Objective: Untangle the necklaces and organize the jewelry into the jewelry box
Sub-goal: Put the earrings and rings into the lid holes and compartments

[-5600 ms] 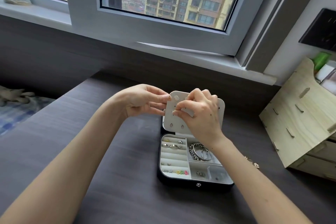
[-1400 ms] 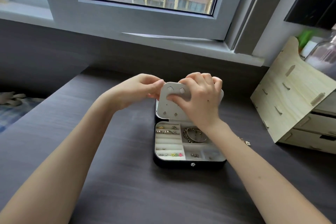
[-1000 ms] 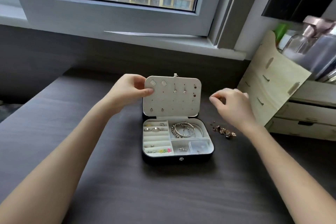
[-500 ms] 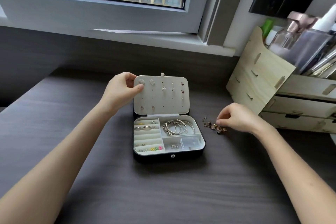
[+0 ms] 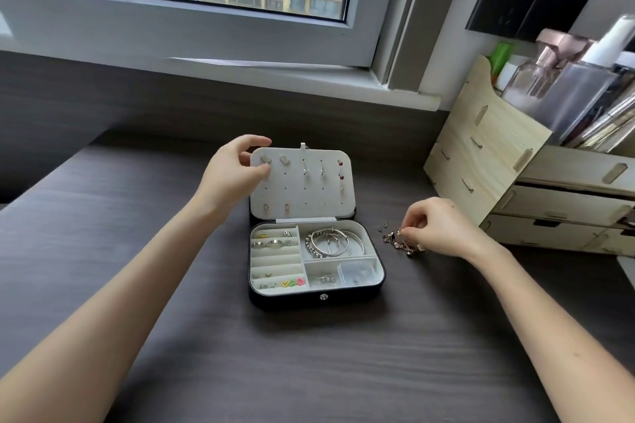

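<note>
1. Head view: a black rectangular jewelry box (image 5: 292, 299) with cream lining sits open at the centre of the frame on the dark wood-grain worktop (image 5: 309, 371). Its cream perforated lid (image 5: 309, 197) stands upright.
2. The left grip (image 5: 233, 175) grasps the lid's upper left corner. The thumb lies on the panel face just beside a silver stud, and the index finger is lifted above the edge.
3. The right grip (image 5: 436, 227), at centre right, pinches with thumb and fingertips a piece at the top of a small heap of gold-toned loose jewelry (image 5: 400, 245). The heap lies on the worktop just right of the box, not touching it.
4. In the box, silver bangles (image 5: 330, 244) fill the upper right compartment and silver rings (image 5: 271, 244) sit in the upper left slots. Small coloured heart studs (image 5: 292, 282) lie in the lowest left slot.
5. Several earrings are pinned across the lid's panel.
6. A pale wooden drawer organiser (image 5: 481, 175) stands at the right of the frame, and a grey-framed window (image 5: 213, 38) spans the top.
</note>
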The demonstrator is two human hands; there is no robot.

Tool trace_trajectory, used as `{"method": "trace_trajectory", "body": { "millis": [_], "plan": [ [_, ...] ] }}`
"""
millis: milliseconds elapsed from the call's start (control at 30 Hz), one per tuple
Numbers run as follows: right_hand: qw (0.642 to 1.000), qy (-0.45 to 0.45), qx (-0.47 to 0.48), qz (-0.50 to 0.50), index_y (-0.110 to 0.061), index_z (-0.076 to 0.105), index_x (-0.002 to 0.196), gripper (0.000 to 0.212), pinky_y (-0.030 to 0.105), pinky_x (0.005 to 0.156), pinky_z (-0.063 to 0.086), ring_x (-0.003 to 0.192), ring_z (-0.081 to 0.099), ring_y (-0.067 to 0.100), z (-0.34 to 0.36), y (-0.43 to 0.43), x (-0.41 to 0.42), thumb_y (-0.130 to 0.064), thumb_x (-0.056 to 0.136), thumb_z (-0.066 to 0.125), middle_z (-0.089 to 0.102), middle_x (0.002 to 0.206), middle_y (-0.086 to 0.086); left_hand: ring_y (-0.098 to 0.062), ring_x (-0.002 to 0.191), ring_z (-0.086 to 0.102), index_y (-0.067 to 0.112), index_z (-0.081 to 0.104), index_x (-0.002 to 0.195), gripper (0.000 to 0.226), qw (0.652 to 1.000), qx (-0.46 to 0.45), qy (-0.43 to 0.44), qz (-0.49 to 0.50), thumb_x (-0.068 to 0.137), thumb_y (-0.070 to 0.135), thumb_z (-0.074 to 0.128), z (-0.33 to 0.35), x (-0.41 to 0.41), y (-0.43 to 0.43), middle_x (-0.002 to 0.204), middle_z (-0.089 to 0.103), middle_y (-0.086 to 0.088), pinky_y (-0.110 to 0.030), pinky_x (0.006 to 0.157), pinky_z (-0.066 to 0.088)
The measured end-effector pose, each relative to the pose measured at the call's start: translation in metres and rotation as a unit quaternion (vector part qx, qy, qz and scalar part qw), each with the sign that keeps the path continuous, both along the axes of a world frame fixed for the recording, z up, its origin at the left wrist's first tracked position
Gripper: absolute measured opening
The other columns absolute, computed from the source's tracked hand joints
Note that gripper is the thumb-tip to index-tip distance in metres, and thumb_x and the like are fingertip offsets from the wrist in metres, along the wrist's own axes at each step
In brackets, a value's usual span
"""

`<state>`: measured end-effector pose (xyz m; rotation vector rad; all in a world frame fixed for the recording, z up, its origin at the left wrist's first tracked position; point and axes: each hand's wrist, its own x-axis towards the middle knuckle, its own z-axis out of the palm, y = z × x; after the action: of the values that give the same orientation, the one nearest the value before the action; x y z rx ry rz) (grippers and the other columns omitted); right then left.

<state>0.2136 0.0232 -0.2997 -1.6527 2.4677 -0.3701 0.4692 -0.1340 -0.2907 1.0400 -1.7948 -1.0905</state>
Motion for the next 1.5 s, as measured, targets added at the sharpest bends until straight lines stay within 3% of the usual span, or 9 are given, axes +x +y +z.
{"method": "trace_trajectory", "body": {
  "millis": [100, 200, 367, 467, 733, 967, 1200, 1367, 1500],
  "plan": [
    [0.997, -0.025, -0.071, -0.012, -0.017, 0.064, 0.068, 0.014, 0.029, 0.065, 0.047, 0.073, 0.061, 0.015, 0.007, -0.003, 0.006, -0.014, 0.082, 0.064, 0.065, 0.072, -0.004, 0.001, 0.059, 0.049, 0.02, 0.069, 0.1, 0.021, 1.0, -0.001, 0.007, -0.005, 0.086, 0.006, 0.06, 0.005, -0.001, 0.005, 0.067, 0.053, 0.011, -0.01, 0.05, 0.036],
    [0.982, -0.139, -0.131, 0.01, -0.015, 0.066, 0.073, 0.009, 0.032, 0.073, 0.051, 0.081, 0.065, 0.015, 0.019, -0.01, 0.023, -0.014, 0.083, 0.064, 0.071, 0.083, -0.001, -0.002, 0.061, 0.046, 0.016, 0.071, 0.094, 0.014, 1.0, 0.013, 0.006, -0.019, 0.086, 0.007, 0.063, 0.011, -0.001, 0.011, 0.067, 0.047, 0.014, -0.005, 0.048, 0.033],
    [0.878, -0.445, -0.166, 0.054, -0.009, 0.058, 0.066, 0.022, 0.028, 0.069, 0.051, 0.068, 0.064, 0.016, 0.032, -0.034, 0.068, 0.001, 0.085, 0.059, 0.071, 0.072, 0.005, 0.0, 0.079, 0.05, 0.02, 0.069, 0.087, 0.011, 0.998, 0.028, 0.002, -0.049, 0.087, 0.012, 0.062, 0.02, 0.003, 0.016, 0.086, 0.057, 0.014, -0.014, 0.064, 0.04],
    [0.845, -0.506, -0.16, 0.065, -0.009, 0.056, 0.064, 0.025, 0.026, 0.064, 0.047, 0.063, 0.057, 0.015, 0.031, -0.053, 0.089, 0.005, 0.085, 0.057, 0.065, 0.063, 0.003, -0.002, 0.078, 0.051, 0.021, 0.068, 0.082, 0.009, 0.997, 0.045, -0.003, -0.064, 0.089, 0.018, 0.062, 0.024, 0.004, 0.016, 0.084, 0.059, 0.011, -0.019, 0.063, 0.04],
    [0.902, -0.325, -0.245, 0.141, -0.006, 0.062, 0.081, 0.01, 0.026, 0.063, 0.05, 0.068, 0.059, 0.011, 0.022, -0.079, 0.124, -0.014, 0.084, 0.069, 0.067, 0.077, 0.012, -0.005, 0.077, 0.054, 0.014, 0.073, 0.078, 0.018, 0.993, 0.038, -0.065, -0.088, 0.086, 0.029, 0.067, 0.03, 0.01, 0.013, 0.081, 0.065, 0.0, -0.02, 0.063, 0.04],
    [0.896, -0.291, -0.284, 0.179, -0.011, 0.07, 0.088, 0.006, 0.034, 0.072, 0.057, 0.076, 0.067, 0.016, 0.019, -0.08, 0.126, -0.012, 0.081, 0.072, 0.071, 0.08, 0.004, -0.025, 0.1, 0.064, 0.01, 0.076, 0.079, 0.017, 0.991, 0.071, -0.057, -0.095, 0.08, 0.027, 0.073, 0.033, 0.018, 0.007, 0.091, 0.073, -0.01, -0.045, 0.09, 0.049],
    [0.889, -0.274, -0.321, 0.177, -0.011, 0.072, 0.089, 0.008, 0.038, 0.071, 0.057, 0.073, 0.067, 0.014, 0.016, -0.076, 0.127, -0.009, 0.081, 0.072, 0.071, 0.078, 0.0, -0.018, 0.097, 0.064, 0.012, 0.075, 0.076, 0.019, 0.991, 0.05, -0.076, -0.1, 0.083, 0.028, 0.07, 0.034, 0.016, 0.009, 0.09, 0.073, -0.007, -0.039, 0.088, 0.05],
    [0.896, -0.242, -0.32, 0.188, -0.009, 0.073, 0.085, 0.008, 0.038, 0.067, 0.054, 0.069, 0.065, 0.015, 0.02, -0.074, 0.13, -0.015, 0.08, 0.074, 0.069, 0.074, 0.0, -0.004, 0.079, 0.06, 0.014, 0.073, 0.078, 0.013, 0.985, 0.053, -0.105, -0.127, 0.084, 0.025, 0.069, 0.04, 0.022, 0.008, 0.074, 0.067, 0.007, -0.017, 0.068, 0.046],
    [0.903, -0.238, -0.294, 0.205, -0.011, 0.072, 0.079, 0.004, 0.034, 0.064, 0.054, 0.066, 0.063, 0.014, 0.027, -0.074, 0.128, -0.014, 0.079, 0.075, 0.068, 0.07, -0.002, -0.003, 0.078, 0.059, 0.017, 0.071, 0.071, 0.013, 0.98, 0.076, -0.1, -0.152, 0.082, 0.023, 0.07, 0.041, 0.026, 0.005, 0.07, 0.067, 0.007, -0.02, 0.074, 0.045]
  ]
}}
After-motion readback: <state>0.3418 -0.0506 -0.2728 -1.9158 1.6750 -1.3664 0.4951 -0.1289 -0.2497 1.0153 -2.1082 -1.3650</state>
